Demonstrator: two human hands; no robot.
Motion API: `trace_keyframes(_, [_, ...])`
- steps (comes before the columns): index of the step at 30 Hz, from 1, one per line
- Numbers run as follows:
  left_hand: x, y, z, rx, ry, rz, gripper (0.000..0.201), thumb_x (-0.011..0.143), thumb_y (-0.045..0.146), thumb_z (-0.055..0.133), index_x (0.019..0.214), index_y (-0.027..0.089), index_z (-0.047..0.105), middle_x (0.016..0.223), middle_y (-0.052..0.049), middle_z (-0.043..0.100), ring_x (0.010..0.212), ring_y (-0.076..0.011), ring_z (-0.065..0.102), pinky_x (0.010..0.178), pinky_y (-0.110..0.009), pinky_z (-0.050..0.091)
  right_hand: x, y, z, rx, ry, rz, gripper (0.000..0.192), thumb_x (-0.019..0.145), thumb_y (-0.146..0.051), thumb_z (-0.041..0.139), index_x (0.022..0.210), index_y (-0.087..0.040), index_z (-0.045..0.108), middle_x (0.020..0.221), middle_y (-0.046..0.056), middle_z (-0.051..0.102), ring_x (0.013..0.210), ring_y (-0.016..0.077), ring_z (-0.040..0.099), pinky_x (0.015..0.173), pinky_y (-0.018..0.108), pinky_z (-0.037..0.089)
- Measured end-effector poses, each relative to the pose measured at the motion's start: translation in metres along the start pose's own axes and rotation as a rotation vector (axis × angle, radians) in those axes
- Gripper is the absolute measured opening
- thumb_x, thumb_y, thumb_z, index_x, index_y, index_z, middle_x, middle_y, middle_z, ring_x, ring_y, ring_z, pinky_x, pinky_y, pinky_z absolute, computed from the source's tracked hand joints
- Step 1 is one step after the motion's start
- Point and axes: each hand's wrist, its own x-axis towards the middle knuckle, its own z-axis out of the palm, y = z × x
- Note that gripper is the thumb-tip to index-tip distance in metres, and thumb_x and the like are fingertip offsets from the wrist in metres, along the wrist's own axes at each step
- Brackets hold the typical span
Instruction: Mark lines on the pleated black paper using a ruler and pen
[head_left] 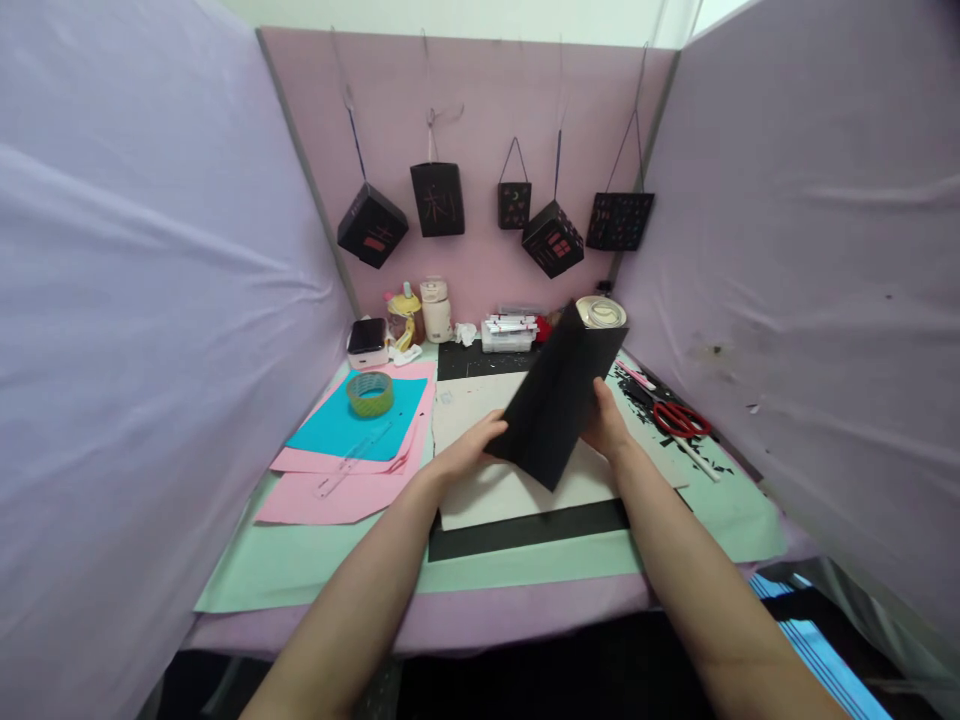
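In the head view, a folded black card (559,400) is held in the air over a cream board (487,507), tilted, with its far end raised. Its lower left edge is gripped by the left hand (474,447) and its right side by the right hand (607,428). The fingers of both are closed on the card; those behind it are hidden, so their spread there cannot be told. Both sides seem to be held so that the fold is kept steady. The board appears to be laid centrally so that the green-covered counter (300,570) is protected.

At the left, one blue sheet (315,437), at least two pink sheets (315,507), one clear ruler (351,464) and one green tape roll (371,406) are counted, probably set aside to be out of the way. At the right, one pair of red-handled scissors (682,420) is seen, apparently kept within reach, beside black scraps (637,396) too numerous to be counted. Five black cut-out pieces (439,202) are hung along the pink back wall (472,90), perhaps for display.
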Motion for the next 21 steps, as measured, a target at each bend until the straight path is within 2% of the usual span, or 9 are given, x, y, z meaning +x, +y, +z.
trace_keyframes(3, [0.000, 0.003, -0.002, -0.275, 0.127, -0.071, 0.031, 0.086, 0.037, 0.054, 0.107, 0.017, 0.066, 0.108, -0.009, 0.070, 0.102, -0.0254, 0.064, 0.082, -0.038, 0.054, 0.001, -0.004, -0.004, 0.050, 0.118, -0.018, 0.049, 0.075, -0.068, 0.054, 0.096, -0.026, 0.067, 0.086, 0.003, 0.074, 0.096, 0.0291, 0.067, 0.084, 0.045, 0.055])
trace_keyframes(5, [0.002, 0.002, -0.006, -0.295, 0.115, -0.088, 0.031, 0.085, 0.033, 0.055, 0.109, 0.016, 0.065, 0.107, -0.010, 0.070, 0.096, -0.0249, 0.065, 0.078, -0.039, 0.056, 0.003, -0.006, -0.005, 0.093, 0.181, -0.031, 0.046, 0.077, -0.065, 0.053, 0.097, -0.025, 0.067, 0.082, 0.002, 0.074, 0.091, 0.0274, 0.069, 0.080, 0.043, 0.057])
trace_keyframes(7, [0.006, -0.001, -0.009, -0.196, 0.091, -0.070, 0.037, 0.083, 0.028, 0.058, 0.118, 0.016, 0.061, 0.111, -0.011, 0.068, 0.095, -0.0252, 0.065, 0.078, -0.040, 0.055, 0.003, -0.006, -0.005, 0.133, 0.225, -0.025, 0.044, 0.078, -0.061, 0.053, 0.098, -0.025, 0.067, 0.080, 0.001, 0.074, 0.086, 0.0258, 0.070, 0.077, 0.041, 0.058])
trace_keyframes(8, [0.008, -0.004, -0.011, -0.106, 0.120, -0.044, 0.042, 0.082, 0.024, 0.059, 0.123, 0.016, 0.058, 0.112, -0.012, 0.068, 0.095, -0.0249, 0.066, 0.079, -0.040, 0.055, 0.003, -0.006, -0.004, 0.149, 0.240, -0.014, 0.043, 0.079, -0.060, 0.054, 0.099, -0.024, 0.067, 0.080, 0.001, 0.074, 0.084, 0.0251, 0.070, 0.075, 0.040, 0.059])
trace_keyframes(11, [0.014, -0.013, -0.012, 0.262, 0.364, 0.116, 0.059, 0.079, 0.016, 0.058, 0.137, 0.019, 0.046, 0.116, -0.012, 0.066, 0.094, -0.0226, 0.066, 0.090, -0.041, 0.050, 0.003, -0.004, -0.001, 0.172, 0.268, 0.043, 0.040, 0.081, -0.056, 0.054, 0.099, -0.023, 0.067, 0.079, 0.002, 0.074, 0.081, 0.0234, 0.071, 0.074, 0.038, 0.059])
trace_keyframes(13, [0.016, -0.017, -0.009, 0.458, 0.463, 0.237, 0.060, 0.082, 0.014, 0.055, 0.140, 0.021, 0.043, 0.125, -0.012, 0.061, 0.106, -0.0229, 0.062, 0.100, -0.042, 0.044, 0.003, -0.001, 0.001, 0.167, 0.279, 0.097, 0.039, 0.082, -0.055, 0.054, 0.098, -0.022, 0.067, 0.081, 0.002, 0.075, 0.080, 0.0233, 0.071, 0.076, 0.038, 0.060])
trace_keyframes(15, [0.015, -0.018, -0.005, 0.546, 0.468, 0.294, 0.053, 0.086, 0.020, 0.051, 0.139, 0.019, 0.046, 0.137, -0.012, 0.053, 0.124, -0.0248, 0.052, 0.110, -0.043, 0.034, 0.003, 0.002, 0.002, 0.146, 0.271, 0.133, 0.040, 0.082, -0.056, 0.054, 0.097, -0.022, 0.068, 0.084, 0.003, 0.075, 0.083, 0.0244, 0.071, 0.079, 0.040, 0.059])
trace_keyframes(17, [0.014, -0.018, -0.002, 0.559, 0.440, 0.271, 0.050, 0.089, 0.031, 0.052, 0.137, 0.017, 0.048, 0.146, -0.012, 0.046, 0.137, -0.0269, 0.038, 0.116, -0.042, 0.023, 0.003, 0.005, 0.001, 0.112, 0.234, 0.130, 0.042, 0.081, -0.059, 0.055, 0.098, -0.023, 0.068, 0.089, 0.004, 0.075, 0.091, 0.0264, 0.070, 0.085, 0.043, 0.058])
trace_keyframes(21, [0.010, -0.014, 0.000, 0.494, 0.327, 0.169, 0.071, 0.083, 0.051, 0.061, 0.144, 0.019, 0.040, 0.154, -0.010, 0.033, 0.144, -0.0295, 0.024, 0.119, -0.042, 0.015, 0.004, 0.007, -0.002, 0.068, 0.166, 0.110, 0.048, 0.081, -0.063, 0.054, 0.102, -0.023, 0.068, 0.101, 0.005, 0.074, 0.106, 0.0288, 0.066, 0.097, 0.047, 0.052])
